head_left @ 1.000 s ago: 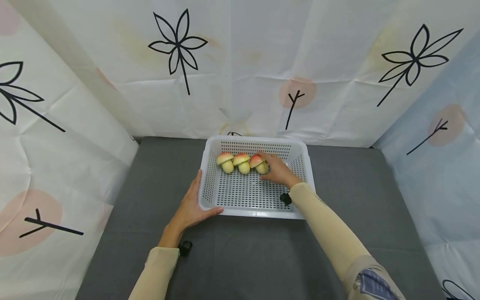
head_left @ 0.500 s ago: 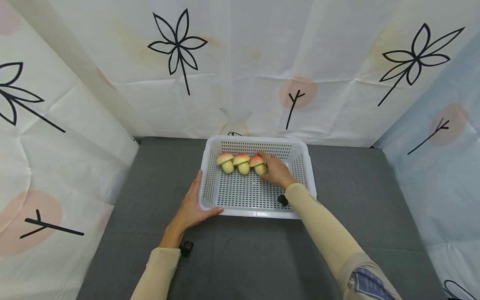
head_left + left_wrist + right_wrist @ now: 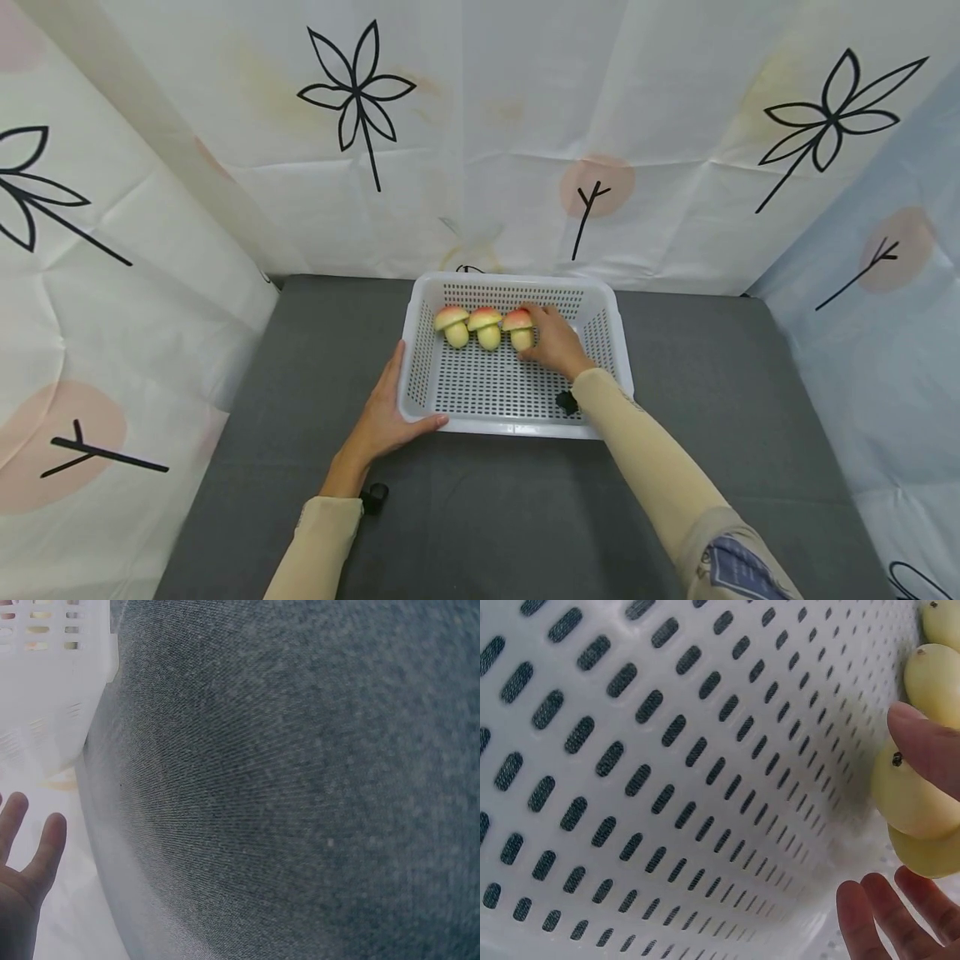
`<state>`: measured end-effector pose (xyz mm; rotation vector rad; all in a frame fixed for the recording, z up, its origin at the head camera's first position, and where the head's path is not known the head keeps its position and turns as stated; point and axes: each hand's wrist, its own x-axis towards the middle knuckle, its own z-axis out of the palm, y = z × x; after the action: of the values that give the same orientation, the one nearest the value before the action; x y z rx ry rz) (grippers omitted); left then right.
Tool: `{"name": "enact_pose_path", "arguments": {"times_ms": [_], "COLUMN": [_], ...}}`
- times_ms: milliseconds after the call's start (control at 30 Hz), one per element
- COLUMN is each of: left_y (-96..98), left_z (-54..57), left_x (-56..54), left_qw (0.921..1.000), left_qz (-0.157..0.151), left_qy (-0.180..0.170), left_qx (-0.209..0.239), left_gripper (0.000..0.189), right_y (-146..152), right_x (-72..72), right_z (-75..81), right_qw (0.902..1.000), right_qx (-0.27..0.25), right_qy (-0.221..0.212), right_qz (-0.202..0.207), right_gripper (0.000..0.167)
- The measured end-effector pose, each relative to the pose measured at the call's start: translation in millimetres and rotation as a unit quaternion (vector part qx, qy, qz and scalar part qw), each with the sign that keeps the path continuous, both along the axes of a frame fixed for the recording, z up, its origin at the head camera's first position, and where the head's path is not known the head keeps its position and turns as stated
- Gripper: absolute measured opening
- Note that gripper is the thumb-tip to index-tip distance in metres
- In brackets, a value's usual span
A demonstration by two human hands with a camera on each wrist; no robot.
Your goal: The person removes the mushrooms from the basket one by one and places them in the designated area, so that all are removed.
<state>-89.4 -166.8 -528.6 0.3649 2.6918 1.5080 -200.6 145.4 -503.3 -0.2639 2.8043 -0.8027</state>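
A white perforated plastic basket (image 3: 480, 427) holds three mushroom-shaped pieces in a row, each with a red-and-green cap and a pale yellow-green stem. The left mushroom (image 3: 453, 325) and the middle mushroom (image 3: 486, 327) stand side by side. At the row's right end, my right hand (image 3: 553, 340) holds the right mushroom (image 3: 516, 320), thumb by the stem and fingers at the cap. In the right wrist view, the thumb (image 3: 926, 742) overlaps its pale stem (image 3: 907, 795). My left hand (image 3: 378, 421) rests with extended fingers along the basket's left side, thumb on the front rim.
The basket sits on a dark grey cloth-covered table (image 3: 480, 517), near its back edge. White patterned fabric (image 3: 480, 142) hangs behind and at both sides. A small black device (image 3: 373, 498) is on the left wrist, another black device (image 3: 567, 402) on the right.
My right thumb has closed in on the right mushroom's stem. That mushroom has turned slightly more upright, in line with the others. The left hand and basket have stayed put.
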Motion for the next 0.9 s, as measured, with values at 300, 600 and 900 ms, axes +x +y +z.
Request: {"name": "enact_pose_path", "arguments": {"times_ms": [300,600,900], "left_y": [0.1,0.1,0.5], "left_z": [-0.1,-1.9,-1.1], "left_x": [0.4,-0.6,-0.2], "left_qw": [1.0,1.0,0.9999], "left_qz": [0.002,0.001,-0.003], "left_qy": [0.002,0.007,0.005], "left_qx": [-0.001,0.006,0.013], "left_gripper": [0.134,0.134,0.134], "right_y": [3,12,30], "right_x": [6.2,17.8,33.1], "right_z": [16.4,36.2,62.0], "right_qw": [0.9987,0.9933,0.9822], "right_qx": [-0.05,-0.112,-0.177], "right_qy": [0.003,0.026,0.059], "right_qz": [-0.006,-0.005,0.019], "right_gripper": [0.093,0.093,0.093]}}
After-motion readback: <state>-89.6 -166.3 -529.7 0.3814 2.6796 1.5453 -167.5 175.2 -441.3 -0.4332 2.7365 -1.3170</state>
